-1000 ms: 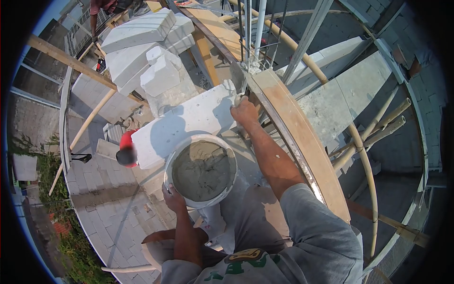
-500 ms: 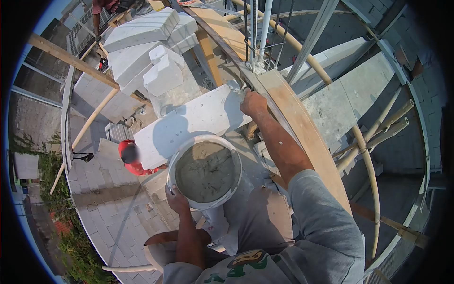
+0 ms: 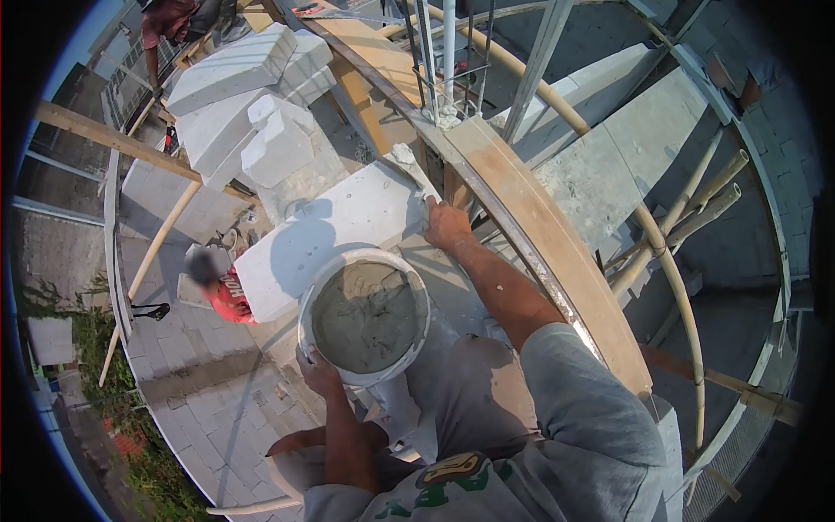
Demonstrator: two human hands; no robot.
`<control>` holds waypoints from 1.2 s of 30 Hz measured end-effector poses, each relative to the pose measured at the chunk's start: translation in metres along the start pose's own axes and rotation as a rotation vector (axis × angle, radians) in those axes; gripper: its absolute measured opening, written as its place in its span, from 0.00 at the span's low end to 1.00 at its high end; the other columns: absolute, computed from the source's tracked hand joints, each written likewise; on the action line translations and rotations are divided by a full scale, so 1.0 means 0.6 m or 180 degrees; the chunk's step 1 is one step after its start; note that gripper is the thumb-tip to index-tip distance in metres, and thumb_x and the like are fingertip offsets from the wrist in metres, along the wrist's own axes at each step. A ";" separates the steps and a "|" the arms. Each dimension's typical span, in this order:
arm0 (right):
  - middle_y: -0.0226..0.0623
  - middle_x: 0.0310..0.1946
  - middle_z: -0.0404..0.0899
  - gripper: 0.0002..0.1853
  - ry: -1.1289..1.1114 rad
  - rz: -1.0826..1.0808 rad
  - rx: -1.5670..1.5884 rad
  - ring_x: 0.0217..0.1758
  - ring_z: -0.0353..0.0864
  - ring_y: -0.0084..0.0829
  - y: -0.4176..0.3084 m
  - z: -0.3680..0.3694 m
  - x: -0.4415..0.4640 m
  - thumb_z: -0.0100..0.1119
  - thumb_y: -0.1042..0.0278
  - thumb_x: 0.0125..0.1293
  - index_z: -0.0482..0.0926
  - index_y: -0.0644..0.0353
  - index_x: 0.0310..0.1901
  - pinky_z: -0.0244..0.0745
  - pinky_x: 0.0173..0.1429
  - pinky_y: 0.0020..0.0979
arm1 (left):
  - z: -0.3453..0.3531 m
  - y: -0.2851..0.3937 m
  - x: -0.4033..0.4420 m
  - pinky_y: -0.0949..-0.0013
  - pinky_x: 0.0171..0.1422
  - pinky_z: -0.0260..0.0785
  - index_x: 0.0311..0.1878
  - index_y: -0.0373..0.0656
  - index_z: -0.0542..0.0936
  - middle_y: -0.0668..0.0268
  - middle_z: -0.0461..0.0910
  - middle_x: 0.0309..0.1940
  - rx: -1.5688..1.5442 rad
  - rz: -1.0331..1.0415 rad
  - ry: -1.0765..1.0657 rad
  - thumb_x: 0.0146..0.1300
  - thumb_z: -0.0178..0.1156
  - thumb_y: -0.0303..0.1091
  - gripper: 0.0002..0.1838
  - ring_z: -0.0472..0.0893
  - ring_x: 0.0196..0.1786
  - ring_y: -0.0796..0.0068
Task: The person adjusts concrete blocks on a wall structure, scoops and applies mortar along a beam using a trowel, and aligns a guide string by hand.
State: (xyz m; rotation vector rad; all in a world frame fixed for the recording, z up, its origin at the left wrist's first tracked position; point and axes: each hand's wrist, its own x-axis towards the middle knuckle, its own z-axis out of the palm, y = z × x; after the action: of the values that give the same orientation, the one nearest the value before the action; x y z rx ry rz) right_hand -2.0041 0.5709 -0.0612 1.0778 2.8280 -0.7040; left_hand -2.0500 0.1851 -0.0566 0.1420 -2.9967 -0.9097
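My left hand (image 3: 322, 374) is closed on the side of a round bucket (image 3: 304, 324), steadying it in front of my knees. Grey wet mortar (image 3: 365, 317) fills the bucket nearly to its rim. In my right hand (image 3: 448, 224) I grip a trowel (image 3: 423, 181), its blade pointing away from me and smeared with pale mortar. The trowel is beyond the bucket, between the end of a long white block (image 3: 348, 217) and the curved wooden formwork edge (image 3: 522, 213). Its handle is mostly hidden by my fingers.
White blocks (image 3: 230, 74) are stacked at the upper left. Steel rebar and a pipe (image 3: 449, 52) rise beyond the formwork. Bamboo poles (image 3: 674, 304) cross at the right. A person in red (image 3: 230, 297) is below left; another person (image 3: 170, 22) is at top left.
My right hand has drawn the trowel back from the formwork edge, and its mortar-smeared blade shows more fully. The view has shifted slightly. The person in red has moved; my left hand still grips the bucket.
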 end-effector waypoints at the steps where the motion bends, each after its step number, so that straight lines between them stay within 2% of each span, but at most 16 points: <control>1: 0.51 0.40 0.78 0.27 0.0133 0.0176 0.0095 0.43 0.82 0.46 0.010 0.006 0.001 0.57 0.66 0.53 0.68 0.64 0.55 0.77 0.47 0.42 | 0.000 0.009 0.005 0.58 0.58 0.65 0.62 0.39 0.69 0.50 0.76 0.53 -0.0047 0.0016 -0.0038 0.67 0.47 0.43 0.25 0.76 0.54 0.50; 5: 0.52 0.41 0.78 0.27 0.0361 0.0358 0.0413 0.43 0.82 0.47 0.009 0.022 -0.004 0.56 0.67 0.53 0.68 0.63 0.57 0.77 0.46 0.42 | -0.006 -0.006 0.001 0.58 0.58 0.65 0.62 0.38 0.69 0.49 0.75 0.53 -0.0049 0.0053 -0.0071 0.67 0.46 0.45 0.25 0.75 0.55 0.49; 8: 0.53 0.41 0.77 0.27 0.0036 -0.0885 0.0164 0.42 0.82 0.46 -0.011 0.020 -0.036 0.55 0.68 0.54 0.68 0.62 0.58 0.77 0.45 0.42 | 0.010 -0.013 0.000 0.57 0.59 0.64 0.61 0.37 0.69 0.49 0.75 0.54 0.0104 0.0055 0.0052 0.67 0.45 0.45 0.26 0.74 0.55 0.48; 11: 0.52 0.40 0.78 0.25 -0.0090 -0.0959 -0.0079 0.41 0.82 0.47 -0.038 0.042 -0.029 0.53 0.68 0.55 0.68 0.61 0.57 0.77 0.45 0.42 | 0.003 -0.006 0.003 0.57 0.59 0.64 0.62 0.36 0.69 0.48 0.74 0.55 0.0165 0.0191 0.0052 0.67 0.45 0.46 0.27 0.74 0.56 0.48; 14: 0.50 0.36 0.79 0.24 0.0057 0.0045 0.0297 0.41 0.82 0.46 -0.019 0.043 -0.013 0.53 0.67 0.57 0.67 0.61 0.57 0.77 0.46 0.42 | -0.004 -0.003 0.007 0.56 0.60 0.63 0.63 0.37 0.68 0.48 0.73 0.56 0.0166 0.0185 -0.0017 0.68 0.44 0.46 0.27 0.73 0.57 0.48; 17: 0.53 0.37 0.80 0.29 0.0222 0.0531 0.0701 0.41 0.81 0.52 0.010 0.015 -0.033 0.57 0.60 0.57 0.64 0.61 0.60 0.75 0.47 0.46 | 0.000 -0.004 0.004 0.57 0.61 0.62 0.63 0.37 0.68 0.48 0.73 0.56 0.0040 0.0121 -0.0010 0.68 0.44 0.46 0.27 0.73 0.58 0.49; 20: 0.56 0.34 0.79 0.30 0.0390 0.0421 0.1110 0.41 0.80 0.55 0.045 -0.027 -0.135 0.58 0.57 0.57 0.64 0.63 0.59 0.74 0.47 0.47 | -0.008 0.011 -0.011 0.57 0.62 0.61 0.63 0.37 0.67 0.48 0.72 0.57 -0.0133 0.0058 -0.0142 0.68 0.45 0.46 0.27 0.72 0.58 0.49; 21: 0.59 0.34 0.79 0.30 0.0365 0.0867 0.1319 0.42 0.78 0.58 0.058 -0.035 -0.171 0.60 0.56 0.57 0.65 0.63 0.57 0.73 0.47 0.46 | -0.010 0.020 -0.005 0.57 0.62 0.61 0.64 0.37 0.67 0.48 0.72 0.57 -0.0193 0.0058 -0.0179 0.68 0.45 0.47 0.28 0.72 0.59 0.49; 23: 0.56 0.36 0.79 0.28 0.0765 0.1400 0.1995 0.40 0.80 0.54 0.098 -0.040 -0.261 0.58 0.56 0.60 0.66 0.64 0.56 0.73 0.46 0.44 | 0.006 -0.023 0.023 0.57 0.62 0.61 0.64 0.36 0.67 0.47 0.72 0.57 -0.0064 0.0096 -0.0171 0.68 0.45 0.48 0.28 0.72 0.58 0.49; 25: 0.53 0.35 0.79 0.23 0.1631 0.1909 0.2526 0.38 0.81 0.47 0.131 -0.058 -0.367 0.59 0.57 0.61 0.67 0.65 0.50 0.73 0.43 0.43 | 0.000 -0.042 0.023 0.57 0.62 0.61 0.63 0.35 0.67 0.46 0.71 0.57 0.0061 0.0113 -0.0256 0.68 0.46 0.48 0.29 0.72 0.58 0.49; 27: 0.44 0.33 0.77 0.20 0.2059 0.2766 0.3136 0.33 0.78 0.36 0.151 -0.082 -0.451 0.58 0.59 0.63 0.69 0.64 0.49 0.73 0.39 0.38 | -0.006 -0.022 0.019 0.56 0.61 0.61 0.63 0.34 0.67 0.45 0.71 0.57 0.0044 0.0078 -0.0292 0.68 0.46 0.49 0.29 0.72 0.58 0.48; 30: 0.39 0.31 0.75 0.16 0.2280 0.3344 0.4003 0.29 0.77 0.32 0.200 -0.035 -0.481 0.54 0.58 0.64 0.69 0.61 0.47 0.75 0.28 0.34 | -0.001 -0.045 0.034 0.55 0.61 0.61 0.63 0.31 0.67 0.43 0.70 0.57 -0.0086 0.0353 -0.0445 0.68 0.46 0.51 0.32 0.71 0.58 0.46; 31: 0.36 0.27 0.72 0.14 0.2145 0.3475 0.4221 0.27 0.76 0.29 0.180 -0.048 -0.457 0.54 0.59 0.64 0.69 0.59 0.44 0.71 0.20 0.30 | 0.004 -0.047 0.037 0.55 0.61 0.61 0.63 0.31 0.66 0.42 0.70 0.58 -0.0146 0.0247 -0.0444 0.68 0.46 0.51 0.32 0.71 0.58 0.46; 33: 0.39 0.29 0.74 0.16 0.2045 0.3203 0.4421 0.29 0.77 0.31 0.145 -0.036 -0.374 0.54 0.61 0.63 0.69 0.61 0.47 0.75 0.28 0.34 | 0.010 -0.056 0.039 0.54 0.62 0.61 0.63 0.30 0.65 0.41 0.68 0.59 -0.0215 0.0036 -0.0472 0.68 0.46 0.52 0.33 0.70 0.59 0.46; 35: 0.51 0.40 0.78 0.26 0.1576 0.2467 0.3501 0.46 0.78 0.46 0.101 -0.024 -0.262 0.58 0.58 0.61 0.67 0.71 0.52 0.72 0.51 0.42 | 0.011 -0.046 0.037 0.53 0.62 0.61 0.64 0.31 0.65 0.41 0.67 0.59 -0.0187 -0.0030 -0.0329 0.68 0.45 0.52 0.33 0.70 0.60 0.46; 36: 0.63 0.42 0.77 0.27 0.1246 0.2038 0.3046 0.49 0.77 0.56 0.067 -0.051 -0.220 0.58 0.55 0.59 0.68 0.71 0.51 0.70 0.53 0.43 | 0.012 -0.041 0.030 0.53 0.63 0.61 0.64 0.31 0.64 0.41 0.67 0.60 -0.0165 -0.0058 -0.0288 0.68 0.45 0.53 0.33 0.70 0.60 0.46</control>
State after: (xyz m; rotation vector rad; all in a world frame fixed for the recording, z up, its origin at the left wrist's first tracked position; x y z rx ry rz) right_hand -1.8746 0.5281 -0.0249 2.2721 2.0334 -1.9666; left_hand -2.0659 0.1671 -0.0768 0.1316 -3.0552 -1.0217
